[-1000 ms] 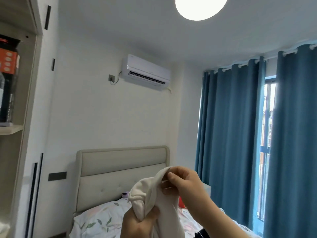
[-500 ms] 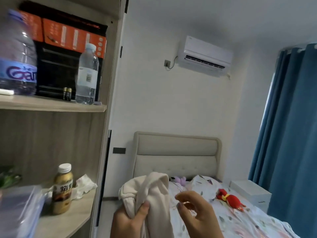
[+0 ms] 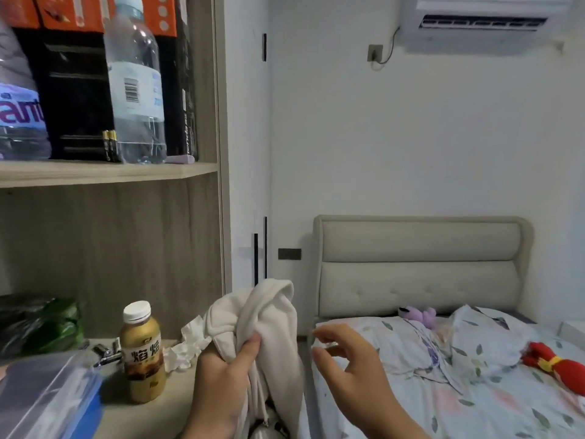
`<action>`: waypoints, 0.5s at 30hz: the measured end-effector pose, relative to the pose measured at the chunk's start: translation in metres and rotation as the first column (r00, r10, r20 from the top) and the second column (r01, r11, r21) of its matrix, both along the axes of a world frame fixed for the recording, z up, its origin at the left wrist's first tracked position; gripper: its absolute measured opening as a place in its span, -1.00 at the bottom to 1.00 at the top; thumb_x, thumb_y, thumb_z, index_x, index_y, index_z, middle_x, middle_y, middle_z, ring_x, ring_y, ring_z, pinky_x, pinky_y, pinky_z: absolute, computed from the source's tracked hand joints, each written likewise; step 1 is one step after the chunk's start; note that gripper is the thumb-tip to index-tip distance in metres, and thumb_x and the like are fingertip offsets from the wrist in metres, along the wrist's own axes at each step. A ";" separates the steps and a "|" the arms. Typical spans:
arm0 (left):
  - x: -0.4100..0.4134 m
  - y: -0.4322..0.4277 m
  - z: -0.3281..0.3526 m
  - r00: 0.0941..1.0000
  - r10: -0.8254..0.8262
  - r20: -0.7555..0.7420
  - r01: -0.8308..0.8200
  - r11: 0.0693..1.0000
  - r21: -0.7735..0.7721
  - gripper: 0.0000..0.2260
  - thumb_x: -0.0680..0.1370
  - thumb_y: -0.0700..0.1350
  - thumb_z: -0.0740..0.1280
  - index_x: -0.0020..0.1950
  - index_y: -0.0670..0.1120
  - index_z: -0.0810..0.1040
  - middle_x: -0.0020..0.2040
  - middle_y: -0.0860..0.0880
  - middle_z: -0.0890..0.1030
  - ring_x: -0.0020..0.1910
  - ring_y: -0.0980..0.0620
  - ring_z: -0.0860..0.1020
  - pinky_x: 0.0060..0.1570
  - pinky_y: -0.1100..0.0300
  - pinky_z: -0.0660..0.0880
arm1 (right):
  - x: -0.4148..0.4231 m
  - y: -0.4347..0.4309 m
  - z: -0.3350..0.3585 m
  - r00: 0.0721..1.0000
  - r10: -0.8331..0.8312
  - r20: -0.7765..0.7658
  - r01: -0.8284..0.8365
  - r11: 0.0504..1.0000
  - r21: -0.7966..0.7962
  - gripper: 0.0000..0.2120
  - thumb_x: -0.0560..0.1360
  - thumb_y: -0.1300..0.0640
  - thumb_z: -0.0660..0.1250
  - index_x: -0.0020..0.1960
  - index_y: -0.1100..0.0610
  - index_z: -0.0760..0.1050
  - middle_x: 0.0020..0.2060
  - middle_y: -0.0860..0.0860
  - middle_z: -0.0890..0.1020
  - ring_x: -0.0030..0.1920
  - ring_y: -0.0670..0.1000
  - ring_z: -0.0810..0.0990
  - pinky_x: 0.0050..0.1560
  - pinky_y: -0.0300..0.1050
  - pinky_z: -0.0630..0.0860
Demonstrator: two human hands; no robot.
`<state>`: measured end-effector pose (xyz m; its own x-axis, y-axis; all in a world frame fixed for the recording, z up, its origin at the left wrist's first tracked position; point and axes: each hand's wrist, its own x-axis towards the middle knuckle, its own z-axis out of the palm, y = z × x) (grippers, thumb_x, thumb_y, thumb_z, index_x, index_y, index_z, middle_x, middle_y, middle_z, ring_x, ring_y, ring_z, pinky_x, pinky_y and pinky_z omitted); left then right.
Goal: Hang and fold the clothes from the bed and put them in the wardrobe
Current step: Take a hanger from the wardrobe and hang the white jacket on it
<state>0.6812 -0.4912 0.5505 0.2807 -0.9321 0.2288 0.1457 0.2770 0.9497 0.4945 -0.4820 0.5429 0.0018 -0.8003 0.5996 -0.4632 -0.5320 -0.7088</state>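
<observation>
My left hand (image 3: 221,378) grips a bunched cream-white garment (image 3: 269,315) and holds it up in front of me, low in the middle of the view. The cloth hangs down over my wrist, and something metallic shows under it at the bottom edge. My right hand (image 3: 348,365) hovers just right of the garment with loosely curled fingers, holding nothing. The bed (image 3: 443,375) with a floral sheet lies to the right. White wardrobe doors (image 3: 250,153) with black handles stand behind the garment.
An open wooden shelf unit (image 3: 110,172) fills the left, carrying water bottles (image 3: 136,80), boxes, batteries, a brown drink bottle (image 3: 142,353), crumpled tissue (image 3: 186,346) and a plastic container (image 3: 47,400). A purple toy (image 3: 418,315) and a red toy (image 3: 557,365) lie on the bed.
My view swung left and down from the curtains to the shelf unit. My right hand let go of the garment and now hovers beside it; my left hand still holds it.
</observation>
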 end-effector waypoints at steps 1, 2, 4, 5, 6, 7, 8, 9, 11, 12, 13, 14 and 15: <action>-0.005 -0.012 0.001 0.999 0.041 -0.022 -0.040 0.999 0.014 -0.94 0.51 -0.22 0.44 -0.13 -0.07 0.65 -0.22 0.07 0.72 -0.10 0.04 0.65 -0.08 0.12 0.50 | -0.005 -0.014 -0.001 1.000 0.011 -0.002 -0.011 1.000 0.010 -0.83 0.41 -0.12 0.27 -0.05 -0.30 0.57 -0.02 -0.27 0.61 0.05 -0.14 0.61 0.01 -0.29 0.54; -0.011 -0.024 0.001 0.995 0.090 -0.040 -0.089 0.996 0.031 -0.94 0.52 -0.20 0.44 -0.14 -0.07 0.65 -0.26 0.09 0.71 -0.10 0.03 0.64 -0.10 0.13 0.50 | -0.011 -0.027 -0.004 1.000 0.020 -0.010 -0.019 1.000 0.021 -0.84 0.40 -0.13 0.26 -0.06 -0.29 0.56 -0.01 -0.28 0.61 0.06 -0.15 0.60 0.02 -0.27 0.54; -0.020 -0.047 0.002 0.982 0.169 -0.083 -0.165 0.985 0.045 -0.97 0.52 -0.16 0.44 -0.13 -0.08 0.64 -0.25 0.05 0.71 -0.07 -0.01 0.64 -0.04 0.10 0.54 | -0.021 -0.050 -0.010 0.998 0.050 -0.041 -0.049 0.998 0.043 -0.83 0.40 -0.16 0.26 -0.02 -0.28 0.53 0.01 -0.29 0.60 0.06 -0.15 0.59 0.02 -0.27 0.54; -0.024 -0.059 0.003 0.977 0.189 -0.102 -0.185 0.981 0.049 -0.97 0.51 -0.15 0.45 -0.10 -0.10 0.65 -0.19 0.01 0.72 -0.04 -0.04 0.65 0.04 0.04 0.55 | -0.025 -0.060 -0.014 0.996 0.071 -0.058 -0.068 0.996 0.059 -0.82 0.40 -0.16 0.27 -0.01 -0.27 0.53 0.01 -0.29 0.59 0.06 -0.14 0.59 0.02 -0.28 0.53; -0.029 -0.070 0.004 0.974 0.197 -0.111 -0.193 0.980 0.053 -0.94 0.51 -0.14 0.45 -0.07 -0.11 0.66 -0.15 -0.03 0.72 -0.01 -0.06 0.65 0.11 -0.02 0.56 | -0.027 -0.070 -0.016 0.993 0.092 -0.069 -0.087 0.993 0.077 -0.82 0.41 -0.17 0.27 0.00 -0.26 0.53 0.00 -0.28 0.59 0.06 -0.15 0.58 0.02 -0.30 0.52; -0.033 -0.080 0.005 0.974 0.196 -0.115 -0.192 0.980 0.050 -0.93 0.51 -0.13 0.46 -0.05 -0.12 0.67 -0.13 -0.03 0.73 0.00 -0.06 0.66 0.14 -0.07 0.55 | -0.029 -0.079 -0.018 0.991 0.111 -0.073 -0.104 0.990 0.096 -0.80 0.41 -0.17 0.28 0.01 -0.24 0.55 0.00 -0.28 0.59 0.07 -0.15 0.57 0.02 -0.31 0.51; -0.038 -0.088 0.006 0.975 0.190 -0.114 -0.186 0.981 0.049 -0.92 0.51 -0.13 0.46 -0.05 -0.12 0.67 -0.13 -0.02 0.73 -0.01 -0.04 0.67 0.15 -0.09 0.55 | -0.030 -0.087 -0.019 0.990 0.125 -0.070 -0.116 0.987 0.114 -0.77 0.40 -0.17 0.28 0.03 -0.22 0.56 0.00 -0.29 0.58 0.08 -0.16 0.57 0.03 -0.31 0.51; -0.042 -0.096 0.008 0.978 0.179 -0.111 -0.174 0.984 0.048 -0.93 0.51 -0.14 0.45 -0.04 -0.11 0.67 -0.12 0.00 0.73 -0.02 -0.02 0.67 0.16 -0.10 0.55 | -0.031 -0.096 -0.018 0.989 0.133 -0.064 -0.124 0.984 0.128 -0.74 0.39 -0.18 0.27 0.05 -0.20 0.57 0.02 -0.29 0.58 0.09 -0.17 0.56 0.04 -0.31 0.51; -0.049 -0.111 0.010 0.981 0.157 -0.110 -0.152 0.987 0.054 -0.92 0.51 -0.15 0.45 -0.02 -0.12 0.67 -0.11 -0.01 0.73 -0.01 -0.03 0.68 0.16 -0.12 0.55 | -0.033 -0.112 -0.015 0.987 0.150 -0.052 -0.141 0.980 0.143 -0.72 0.39 -0.18 0.28 0.08 -0.21 0.57 0.04 -0.30 0.58 0.12 -0.19 0.55 0.06 -0.32 0.51; -0.053 -0.118 0.011 0.981 0.155 -0.113 -0.150 0.987 0.053 -0.91 0.51 -0.16 0.45 -0.02 -0.13 0.67 -0.10 -0.02 0.73 -0.01 -0.04 0.68 0.16 -0.13 0.55 | -0.035 -0.119 -0.012 0.986 0.161 -0.052 -0.152 0.978 0.144 -0.72 0.40 -0.17 0.28 0.09 -0.23 0.56 0.04 -0.29 0.58 0.13 -0.19 0.55 0.06 -0.32 0.51; -0.055 -0.126 0.011 0.980 0.161 -0.120 -0.156 0.986 0.055 -0.91 0.51 -0.16 0.45 -0.01 -0.13 0.67 -0.09 -0.03 0.73 0.00 -0.04 0.68 0.17 -0.14 0.55 | -0.036 -0.126 -0.010 0.984 0.168 -0.051 -0.159 0.977 0.142 -0.73 0.40 -0.17 0.27 0.09 -0.25 0.55 0.05 -0.29 0.59 0.13 -0.19 0.55 0.06 -0.33 0.51; -0.057 -0.134 0.010 0.977 0.172 -0.129 -0.166 0.984 0.060 -0.91 0.51 -0.16 0.45 -0.01 -0.13 0.67 -0.09 -0.03 0.73 0.01 -0.04 0.67 0.19 -0.15 0.54 | -0.038 -0.133 -0.007 0.985 0.167 -0.048 -0.159 0.977 0.139 -0.73 0.40 -0.18 0.27 0.09 -0.27 0.53 0.05 -0.29 0.59 0.12 -0.19 0.56 0.07 -0.33 0.51; -0.058 -0.142 0.009 0.974 0.184 -0.134 -0.177 0.982 0.065 -0.91 0.51 -0.16 0.45 -0.01 -0.12 0.66 -0.08 -0.02 0.73 0.02 -0.04 0.67 0.20 -0.15 0.53 | -0.039 -0.141 -0.005 0.986 0.163 -0.044 -0.155 0.978 0.141 -0.73 0.40 -0.18 0.27 0.09 -0.29 0.51 0.05 -0.30 0.58 0.12 -0.19 0.56 0.07 -0.33 0.51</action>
<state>0.6234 -0.6329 0.5594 0.4706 -0.8730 0.1277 0.2292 0.2608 0.9378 0.4552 -0.6228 0.5374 0.1653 -0.8614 0.4803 -0.4206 -0.5020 -0.7557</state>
